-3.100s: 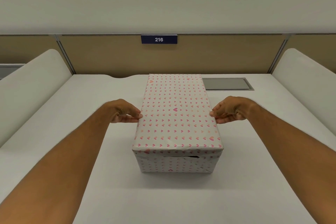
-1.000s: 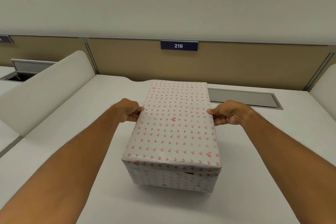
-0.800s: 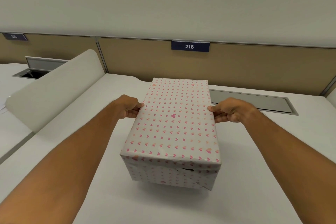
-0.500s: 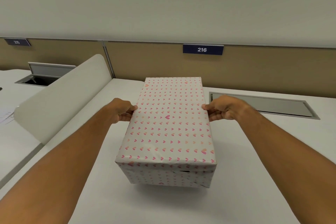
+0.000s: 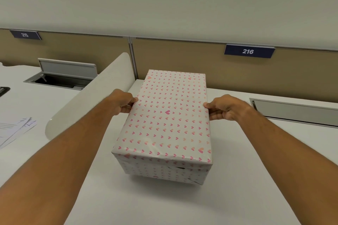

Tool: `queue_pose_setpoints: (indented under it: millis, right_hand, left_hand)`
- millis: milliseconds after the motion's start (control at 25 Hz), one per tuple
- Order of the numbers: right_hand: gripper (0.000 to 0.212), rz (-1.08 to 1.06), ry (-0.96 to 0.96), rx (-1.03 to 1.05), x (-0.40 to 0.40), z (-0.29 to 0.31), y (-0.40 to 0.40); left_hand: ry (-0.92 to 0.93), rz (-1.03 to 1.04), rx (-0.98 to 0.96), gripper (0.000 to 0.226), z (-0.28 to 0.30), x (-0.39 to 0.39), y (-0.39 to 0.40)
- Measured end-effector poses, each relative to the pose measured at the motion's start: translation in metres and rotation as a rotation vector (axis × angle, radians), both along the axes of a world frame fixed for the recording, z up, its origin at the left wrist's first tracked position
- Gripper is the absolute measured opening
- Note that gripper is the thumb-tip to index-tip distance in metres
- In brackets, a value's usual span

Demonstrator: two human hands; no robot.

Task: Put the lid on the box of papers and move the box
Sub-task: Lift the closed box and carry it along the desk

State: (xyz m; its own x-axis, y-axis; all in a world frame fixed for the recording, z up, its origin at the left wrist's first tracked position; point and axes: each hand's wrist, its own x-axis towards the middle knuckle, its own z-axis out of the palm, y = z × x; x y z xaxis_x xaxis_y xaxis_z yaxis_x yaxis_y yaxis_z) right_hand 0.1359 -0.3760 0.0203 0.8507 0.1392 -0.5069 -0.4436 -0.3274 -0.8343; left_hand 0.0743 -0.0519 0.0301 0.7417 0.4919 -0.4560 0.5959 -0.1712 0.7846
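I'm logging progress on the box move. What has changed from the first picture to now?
The heart-patterned box has been lifted off the desk and carried leftward, toward the white divider; the 216 sign now sits to its right. Unchanged: the left hand and right hand grip its long sides, lid on.

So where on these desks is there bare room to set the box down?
Both hands, left and right, grip the box. The desk is bare in front of it and on its right, up to the hatch. Past the divider, the left desk is more crowded: papers and an open hatch.
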Motion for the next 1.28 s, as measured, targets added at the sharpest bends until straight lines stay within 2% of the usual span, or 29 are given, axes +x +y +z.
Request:
queue_pose_setpoints:
  millis: [560, 1040, 1280]
  right_hand:
    - [0.015, -0.006, 0.033, 0.006, 0.073, -0.023, 0.122]
    - [0.012, -0.024, 0.002, 0.011, 0.097, -0.026, 0.149]
    - [0.011, -0.026, -0.03, -0.019, 0.094, -0.025, 0.152]
  left_hand:
    - [0.01, 0.043, 0.156, 0.018, -0.019, 0.082, 0.107]
    - [0.013, 0.044, 0.146, 0.025, -0.026, 0.107, 0.136]
    - [0.032, 0.023, 0.22, 0.027, -0.026, 0.108, 0.136]
